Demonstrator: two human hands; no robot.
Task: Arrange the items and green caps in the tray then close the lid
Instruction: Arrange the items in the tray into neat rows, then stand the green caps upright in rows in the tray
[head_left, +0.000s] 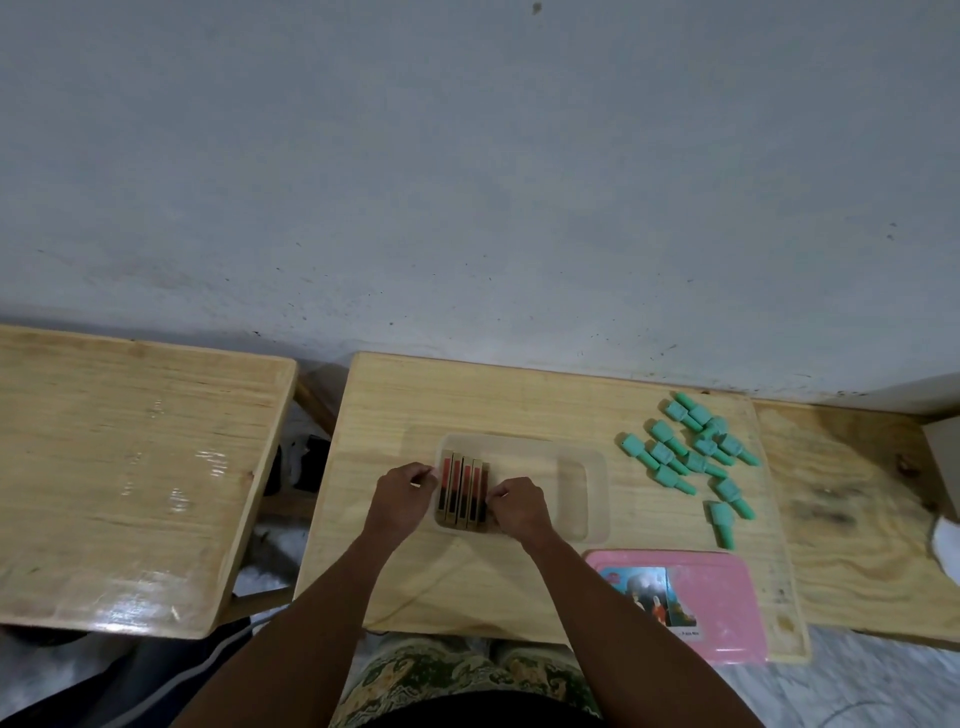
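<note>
A clear plastic tray (597, 483) lies in the middle of the small wooden table (467, 395). Several slim tan boxes with red and black fronts (464, 488) stand side by side in the tray's left end. My left hand (402, 499) presses against the left side of that row, fingers curled. My right hand (517, 506) touches the right side of the row, fingertips pinched on the last box. Several green caps (698, 457) lie loose on the table to the right of the tray. The pink lid (696, 603) with a picture label lies flat at the front right.
A second wooden table (130, 467) stands to the left across a gap. A third wooden surface (857, 509) adjoins on the right, with something white (945, 545) at its right edge. A pale wall rises just behind the tables. My lap shows below the table's front edge.
</note>
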